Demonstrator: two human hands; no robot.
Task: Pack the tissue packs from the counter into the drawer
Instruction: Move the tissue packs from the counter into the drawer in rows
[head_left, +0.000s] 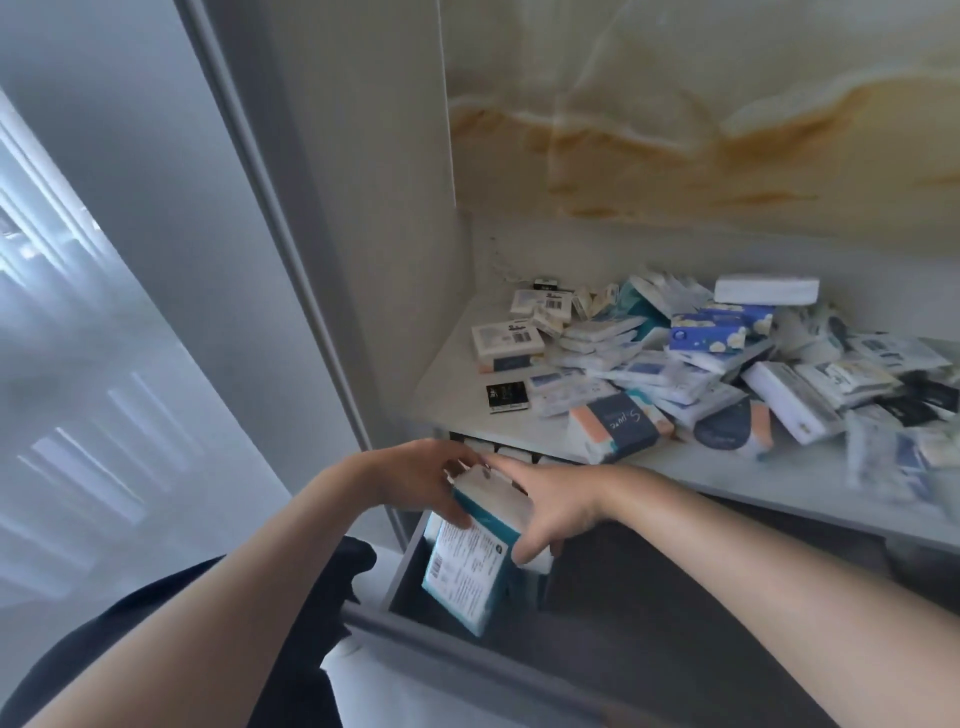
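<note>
Marbled wall panel (675, 130), cream with amber veins, fills the upper right. A grey cabinet side (337, 208) runs down centre-left, with pale glazing at far left.

Pale bench (457, 395) at right centre carries a loose heap of tissue packs (701, 364) in overlapping white, blue and peach wrappers; its right part is blurred. A small black box (508, 397) lies just beside the heap's left edge, near the bench front.

Below the bench, the dark drawer (467, 649) stands pulled out at lower centre. At its back, under the bench lip, is a row of white packs (498, 447), partly hidden by the hands.

In the drawer's left corner is a teal-and-white pack (462, 571), tilted, barcode face toward the camera, lower end inside the drawer. Whether it is one pack or two stacked, cannot tell.

Left grip (421, 478) is curled round its upper left end. Right grip (550, 504) is over the top, thumb hooked under the right edge. Both forearms cross the drawer.
</note>
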